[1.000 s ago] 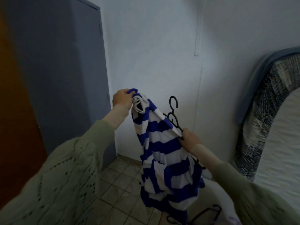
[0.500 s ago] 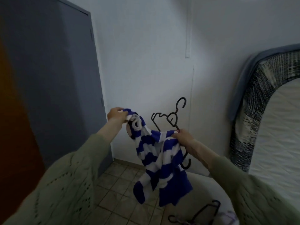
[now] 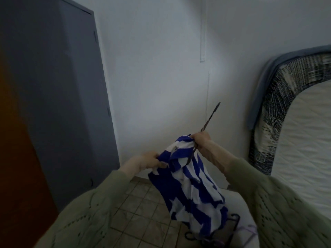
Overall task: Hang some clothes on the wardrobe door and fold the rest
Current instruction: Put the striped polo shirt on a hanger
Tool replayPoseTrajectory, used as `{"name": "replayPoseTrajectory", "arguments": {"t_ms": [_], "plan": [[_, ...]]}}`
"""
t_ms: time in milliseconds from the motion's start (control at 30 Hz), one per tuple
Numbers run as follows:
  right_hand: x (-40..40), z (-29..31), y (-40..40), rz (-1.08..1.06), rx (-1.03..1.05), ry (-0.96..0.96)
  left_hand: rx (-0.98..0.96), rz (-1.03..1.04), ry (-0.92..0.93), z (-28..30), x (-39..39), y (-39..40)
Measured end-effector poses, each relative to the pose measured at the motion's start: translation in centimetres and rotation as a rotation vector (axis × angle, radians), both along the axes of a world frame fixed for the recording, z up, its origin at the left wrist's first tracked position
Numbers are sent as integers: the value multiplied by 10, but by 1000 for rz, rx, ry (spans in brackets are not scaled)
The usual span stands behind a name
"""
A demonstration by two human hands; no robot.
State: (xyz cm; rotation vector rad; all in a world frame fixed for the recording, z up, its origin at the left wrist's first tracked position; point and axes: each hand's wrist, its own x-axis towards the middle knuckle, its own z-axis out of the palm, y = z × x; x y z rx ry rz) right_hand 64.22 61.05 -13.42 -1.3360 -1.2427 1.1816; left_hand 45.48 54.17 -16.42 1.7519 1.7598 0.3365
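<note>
1. Centre of scene, low, in front of the white wall (image 3: 161, 77): no brand, label or readable writing on anything.
2. Striped garment (image 3: 189, 187): blue and white wide bands, bunched and twisted, hanging down from both hands over the tiled floor (image 3: 143, 208); top end gathered at the right hand, lower folds fall towards the near right.
3. Hanger (image 3: 209, 120): dark, thin, seen edge-on, motion-blurred; upper part sticks up and to the right above the right hand, lower part runs down against the fabric.
4. Right hand (image 3: 201, 141): grip closed, fingers curled round the hanger together with the top of the garment.
5. Left hand (image 3: 152, 161): lower and to the left, grip closed, fingers pinching a fold of the garment's left edge.
6. Both arms in green knit sleeves (image 3: 286, 208).
7. Grey wardrobe door (image 3: 53, 86) at left, well apart from the garment; orange-brown panel (image 3: 16, 149) at the far-left edge.
8. Mattress (image 3: 304, 131) at right, leaning, patterned border.
9. More dark hangers (image 3: 231, 228) below the garment, near bottom; details blurred.
</note>
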Motion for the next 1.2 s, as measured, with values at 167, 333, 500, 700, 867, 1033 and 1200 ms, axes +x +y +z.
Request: {"name": "replayPoseTrajectory", "arguments": {"t_ms": [167, 333, 500, 700, 867, 1033, 1200], "plan": [[19, -3, 2, 18, 45, -209, 222, 163, -131, 3, -19, 3], [19, -1, -17, 154, 103, -720, 535, 228, -159, 36, -8, 5], [1, 9, -46, 159, 221, -996, 658, 170, -136, 67, 8, 2], [-17, 16, -51, 267, 383, -568, 629, 86, 61, 82, 3, 0], [-31, 6, -48, 463, 481, -627, 599, 119, -40, 75, 2, -3], [-39, 6, -52, 362, 636, -575, 467, 70, -221, 68, 1, -13], [-40, 14, -45, 309, 674, -588, 250, 152, -605, 67, 0, -19]]}}
